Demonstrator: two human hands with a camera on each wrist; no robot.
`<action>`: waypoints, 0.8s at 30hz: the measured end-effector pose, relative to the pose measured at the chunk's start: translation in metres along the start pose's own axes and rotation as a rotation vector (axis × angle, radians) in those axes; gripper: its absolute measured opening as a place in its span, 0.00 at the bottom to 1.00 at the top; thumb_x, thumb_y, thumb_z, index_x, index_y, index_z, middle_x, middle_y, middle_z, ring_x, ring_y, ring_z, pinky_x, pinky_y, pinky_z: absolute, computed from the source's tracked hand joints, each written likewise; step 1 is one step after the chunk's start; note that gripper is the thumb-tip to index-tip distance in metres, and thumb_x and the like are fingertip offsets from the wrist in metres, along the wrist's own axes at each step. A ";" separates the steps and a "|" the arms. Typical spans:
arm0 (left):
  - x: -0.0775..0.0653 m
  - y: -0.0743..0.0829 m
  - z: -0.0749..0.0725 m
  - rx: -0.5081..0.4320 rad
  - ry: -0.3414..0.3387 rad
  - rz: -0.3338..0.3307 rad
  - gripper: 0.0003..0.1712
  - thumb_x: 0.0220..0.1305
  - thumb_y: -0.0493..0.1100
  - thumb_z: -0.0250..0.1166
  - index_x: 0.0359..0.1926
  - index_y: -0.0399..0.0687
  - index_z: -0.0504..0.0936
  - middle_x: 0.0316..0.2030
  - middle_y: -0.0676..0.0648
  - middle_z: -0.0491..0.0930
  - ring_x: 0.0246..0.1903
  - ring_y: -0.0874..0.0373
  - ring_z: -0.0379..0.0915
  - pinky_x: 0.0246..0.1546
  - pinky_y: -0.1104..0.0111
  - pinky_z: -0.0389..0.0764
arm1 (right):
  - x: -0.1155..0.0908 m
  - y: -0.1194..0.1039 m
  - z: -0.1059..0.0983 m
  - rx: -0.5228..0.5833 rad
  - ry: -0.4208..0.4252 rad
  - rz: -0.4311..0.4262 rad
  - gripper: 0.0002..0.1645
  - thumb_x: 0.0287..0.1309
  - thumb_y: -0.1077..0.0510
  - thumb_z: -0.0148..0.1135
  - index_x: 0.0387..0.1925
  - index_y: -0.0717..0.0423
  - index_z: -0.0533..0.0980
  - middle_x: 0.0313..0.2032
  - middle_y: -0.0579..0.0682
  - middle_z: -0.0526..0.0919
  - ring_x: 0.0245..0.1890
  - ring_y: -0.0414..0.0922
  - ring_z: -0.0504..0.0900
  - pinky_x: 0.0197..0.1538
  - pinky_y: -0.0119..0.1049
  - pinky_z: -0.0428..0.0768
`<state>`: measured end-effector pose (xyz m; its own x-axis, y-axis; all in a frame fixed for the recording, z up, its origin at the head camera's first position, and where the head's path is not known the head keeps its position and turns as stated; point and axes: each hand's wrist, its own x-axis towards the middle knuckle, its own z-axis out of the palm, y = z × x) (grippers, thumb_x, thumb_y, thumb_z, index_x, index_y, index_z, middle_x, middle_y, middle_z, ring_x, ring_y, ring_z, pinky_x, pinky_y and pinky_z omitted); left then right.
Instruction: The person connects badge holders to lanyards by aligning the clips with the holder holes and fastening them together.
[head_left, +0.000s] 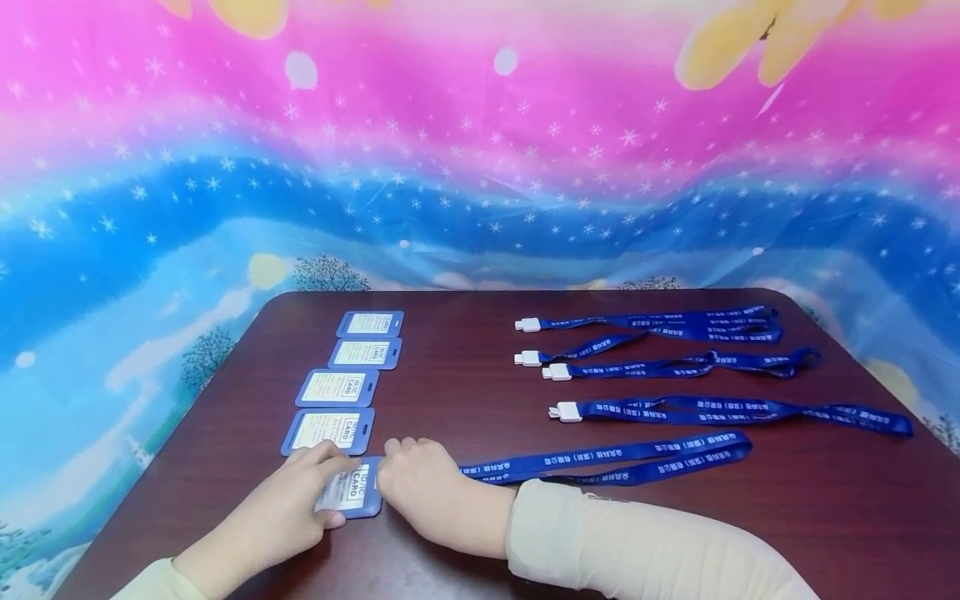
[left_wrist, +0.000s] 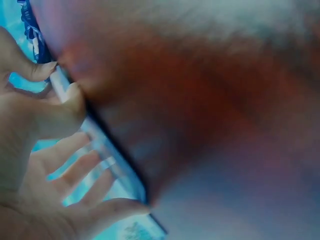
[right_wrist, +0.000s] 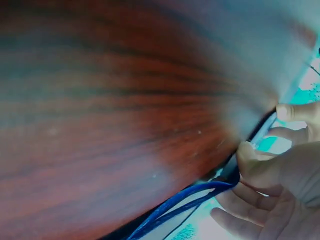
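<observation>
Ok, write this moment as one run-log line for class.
left hand: holds card | right hand: pinches lanyard end by card | four other cards: column beyond | four other lanyards: laid out, right side

Head view bright, fairly clear; both wrist views (hazier, dimmer) blur the tabletop (right_wrist: pixel 125 125).

Right hand (right_wrist: pixel 272 182) pinching blue strap (right_wrist: pixel 222 185) beside card (right_wrist: pixel 263 129); left hand (right_wrist: pixel 301 116) gripping card; reddish-brown tabletop (right_wrist: pixel 100 130).
</observation>
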<state>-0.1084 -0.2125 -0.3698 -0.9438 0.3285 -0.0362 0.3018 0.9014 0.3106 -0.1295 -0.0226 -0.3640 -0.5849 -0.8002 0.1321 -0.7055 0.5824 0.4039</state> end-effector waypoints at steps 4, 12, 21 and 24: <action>-0.002 -0.001 0.000 0.049 -0.036 0.032 0.30 0.50 0.46 0.79 0.56 0.52 0.81 0.47 0.58 0.74 0.46 0.59 0.70 0.46 0.57 0.81 | -0.006 0.006 -0.003 0.024 -0.016 -0.012 0.08 0.60 0.51 0.68 0.40 0.47 0.86 0.29 0.44 0.78 0.27 0.38 0.77 0.26 0.28 0.75; -0.001 -0.011 -0.014 0.141 0.014 0.170 0.23 0.56 0.51 0.74 0.53 0.57 0.82 0.48 0.59 0.76 0.45 0.62 0.75 0.42 0.59 0.82 | -0.022 0.031 -0.007 0.126 -0.036 0.029 0.14 0.61 0.42 0.66 0.38 0.46 0.84 0.31 0.42 0.81 0.32 0.38 0.79 0.34 0.30 0.76; 0.012 -0.002 -0.020 0.127 0.015 0.135 0.15 0.60 0.48 0.72 0.49 0.58 0.86 0.47 0.55 0.82 0.47 0.56 0.78 0.49 0.52 0.81 | -0.052 0.059 -0.003 0.211 0.018 0.060 0.13 0.64 0.44 0.64 0.37 0.48 0.83 0.31 0.41 0.82 0.33 0.39 0.79 0.38 0.31 0.78; 0.012 -0.002 -0.020 0.127 0.031 0.156 0.13 0.61 0.48 0.71 0.47 0.60 0.86 0.45 0.56 0.83 0.46 0.57 0.79 0.48 0.53 0.81 | -0.065 0.070 0.006 0.220 0.100 0.069 0.12 0.63 0.46 0.65 0.35 0.49 0.83 0.30 0.42 0.82 0.32 0.40 0.80 0.37 0.32 0.79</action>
<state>-0.1234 -0.2157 -0.3522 -0.8872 0.4603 0.0328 0.4579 0.8691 0.1873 -0.1431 0.0709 -0.3500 -0.5999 -0.7614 0.2459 -0.7418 0.6444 0.1858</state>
